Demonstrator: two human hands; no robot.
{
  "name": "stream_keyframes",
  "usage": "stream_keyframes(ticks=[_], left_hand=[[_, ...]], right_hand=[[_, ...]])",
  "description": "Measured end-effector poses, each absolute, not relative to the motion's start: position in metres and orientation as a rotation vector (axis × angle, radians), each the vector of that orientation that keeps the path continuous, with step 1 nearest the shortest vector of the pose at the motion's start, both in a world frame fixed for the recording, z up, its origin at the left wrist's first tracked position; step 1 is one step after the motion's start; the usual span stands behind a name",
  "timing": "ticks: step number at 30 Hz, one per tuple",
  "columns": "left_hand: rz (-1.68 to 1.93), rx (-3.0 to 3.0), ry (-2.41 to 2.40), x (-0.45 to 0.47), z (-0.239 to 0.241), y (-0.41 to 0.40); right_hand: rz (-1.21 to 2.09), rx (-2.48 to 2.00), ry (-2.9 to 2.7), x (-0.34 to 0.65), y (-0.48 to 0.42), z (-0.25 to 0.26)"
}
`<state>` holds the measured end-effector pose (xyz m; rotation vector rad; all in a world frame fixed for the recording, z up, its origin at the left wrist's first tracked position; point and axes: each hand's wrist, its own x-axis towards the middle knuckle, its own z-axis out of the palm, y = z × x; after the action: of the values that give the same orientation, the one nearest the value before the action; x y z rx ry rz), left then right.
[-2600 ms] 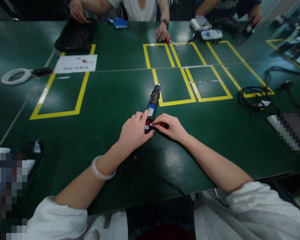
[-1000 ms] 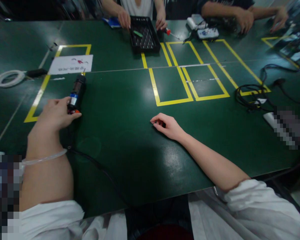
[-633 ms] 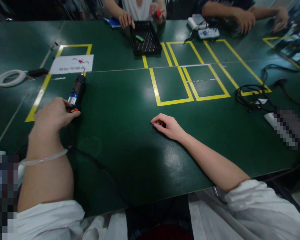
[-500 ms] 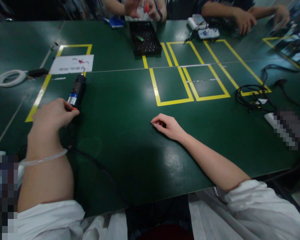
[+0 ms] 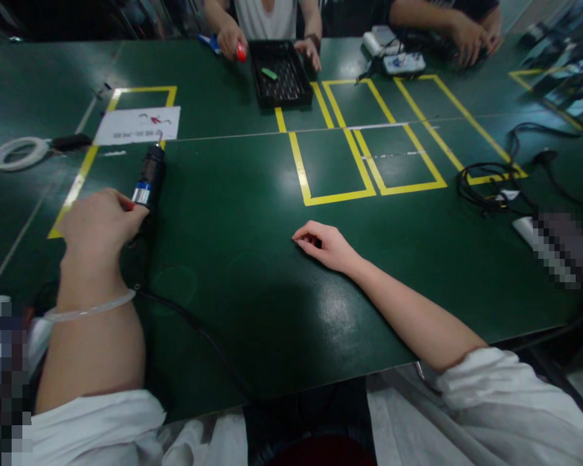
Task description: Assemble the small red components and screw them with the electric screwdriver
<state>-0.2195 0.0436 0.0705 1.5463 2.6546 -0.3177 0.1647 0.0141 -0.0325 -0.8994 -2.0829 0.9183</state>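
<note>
My left hand [image 5: 100, 223] is closed, its thumb and fingers at the lower body of a black electric screwdriver [image 5: 151, 169] with a blue and silver label. The screwdriver lies on the green table, its bit pointing away from me, and part of its body is hidden by my hand. A black cord [image 5: 189, 317] runs on the table from near my wrist to the front edge. My right hand [image 5: 328, 246] rests on the table in front of me, fingers curled and tips together, with nothing visible in it.
Beyond the screwdriver lies a white paper sign [image 5: 138, 125]. White coiled tubing [image 5: 17, 154] is at left. Yellow tape [image 5: 340, 196] outlines areas. A black tray [image 5: 286, 101] stands before a person whose hand holds a red thing [image 5: 241, 52]. Coiled black cable [image 5: 483, 194] lies right.
My left thumb has shifted slightly, and an orange spot beside it is now covered. The person opposite has lowered and parted their hands around the tray. My right hand stays still.
</note>
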Motion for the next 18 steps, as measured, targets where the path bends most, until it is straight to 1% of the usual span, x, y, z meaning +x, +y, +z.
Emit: stream_keyframes(ticks=[2, 4, 6, 8, 11, 13, 18], left_hand=[[-0.199, 1.629, 2.674, -0.21, 0.07, 0.043], [0.006, 1.788, 2.56, -0.192, 0.068, 0.042], [0.257, 1.939, 2.232, -0.165, 0.061, 0.039], [0.442, 1.977, 1.777, -0.133, 0.051, 0.033], [0.418, 1.911, 1.292, -0.087, 0.031, 0.021], [0.374, 1.838, 1.086, -0.066, 0.018, 0.012], [0.428, 1.645, 0.943, -0.053, 0.0, 0.004]], right_hand=[[0.914, -0.896, -2.086, 0.165, 0.014, -0.032], [0.915, -0.898, -2.091, 0.164, 0.014, -0.032], [0.923, -0.902, -2.089, 0.165, 0.014, -0.032], [0.95, -0.893, -2.077, 0.165, 0.013, -0.033], [1.025, -0.842, -2.062, 0.165, 0.013, -0.033], [1.059, -0.775, -2.08, 0.165, 0.013, -0.033], [1.055, -0.659, -2.141, 0.164, 0.012, -0.029]])
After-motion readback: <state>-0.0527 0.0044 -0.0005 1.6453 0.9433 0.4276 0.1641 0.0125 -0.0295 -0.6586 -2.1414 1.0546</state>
